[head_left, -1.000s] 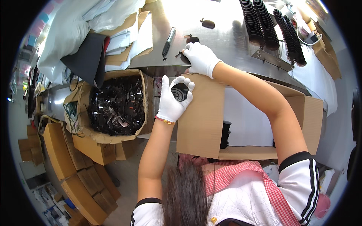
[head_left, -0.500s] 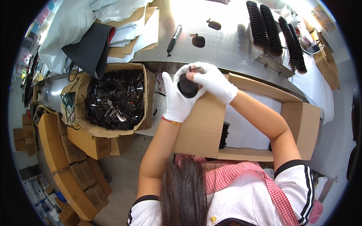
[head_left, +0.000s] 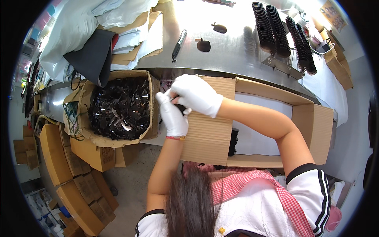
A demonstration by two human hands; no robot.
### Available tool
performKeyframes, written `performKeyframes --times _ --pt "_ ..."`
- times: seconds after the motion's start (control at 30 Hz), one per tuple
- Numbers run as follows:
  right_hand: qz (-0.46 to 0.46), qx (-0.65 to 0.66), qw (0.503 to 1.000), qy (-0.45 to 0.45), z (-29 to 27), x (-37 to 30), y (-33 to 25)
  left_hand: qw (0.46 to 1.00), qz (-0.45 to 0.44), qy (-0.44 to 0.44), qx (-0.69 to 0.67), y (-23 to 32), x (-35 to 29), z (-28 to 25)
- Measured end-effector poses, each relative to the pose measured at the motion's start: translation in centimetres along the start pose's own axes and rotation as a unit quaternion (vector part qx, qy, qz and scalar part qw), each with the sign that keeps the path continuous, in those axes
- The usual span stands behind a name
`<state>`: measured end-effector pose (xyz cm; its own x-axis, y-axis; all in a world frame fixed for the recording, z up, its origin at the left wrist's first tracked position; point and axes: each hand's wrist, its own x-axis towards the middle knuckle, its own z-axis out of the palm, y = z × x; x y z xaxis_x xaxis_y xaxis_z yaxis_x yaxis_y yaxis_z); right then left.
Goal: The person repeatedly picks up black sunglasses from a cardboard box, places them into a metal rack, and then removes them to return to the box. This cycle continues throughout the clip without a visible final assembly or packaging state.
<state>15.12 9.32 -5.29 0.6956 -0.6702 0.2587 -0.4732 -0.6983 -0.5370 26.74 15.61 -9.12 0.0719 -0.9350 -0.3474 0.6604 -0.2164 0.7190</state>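
White-gloved, the right hand (head_left: 199, 94) reaches across to meet the left hand (head_left: 175, 120), and the two come together above the long side flap (head_left: 209, 136) of an open carton (head_left: 321, 134). The left hand's fingers curl around a dark, smooth piece (head_left: 180, 108), which shows between the gloves, mostly hidden by them. Bare skin shows at the right hand's fingertips, bent in close to that piece; they are blurred, and from where I stand I cannot tell whether they grip it.

Just left of the hands, a battered cardboard box (head_left: 155, 106) is heaped with shiny black scraps (head_left: 118, 104). Inside the open carton, a white lining (head_left: 262, 122) covers the bottom, and a row of black pieces (head_left: 234, 142) stands by its left edge.

Beyond them runs a metal bench (head_left: 233, 59). Two dark lenses (head_left: 203, 46), each with a small tab, lie apart on it, to the right of a marker pen (head_left: 179, 46). Over to the right, dark discs (head_left: 263, 29) stand in close-packed rows above a metal bracket (head_left: 283, 67).
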Motion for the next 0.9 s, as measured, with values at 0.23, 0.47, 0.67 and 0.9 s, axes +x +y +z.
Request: performKeyframes --times 0.23,0.47,0.67,0.9 --pt "-0.126 0.130 0.983 -0.032 7.1 7.8 -3.1 0.903 0.048 0.245 -0.351 1.5 -1.3 -6.1" --pt "0.157 -0.121 0.979 0.047 0.0 8.2 6.9 0.948 0.031 0.230 -0.219 4.9 -2.7 -5.4" --pt "0.323 -0.260 0.909 0.048 -4.9 5.9 15.8 0.984 0.070 0.054 0.157 3.9 1.3 0.4" --pt "0.248 0.069 0.964 -0.062 -6.7 5.5 13.6 0.884 0.218 -0.020 0.413 0.0 10.6 5.4"
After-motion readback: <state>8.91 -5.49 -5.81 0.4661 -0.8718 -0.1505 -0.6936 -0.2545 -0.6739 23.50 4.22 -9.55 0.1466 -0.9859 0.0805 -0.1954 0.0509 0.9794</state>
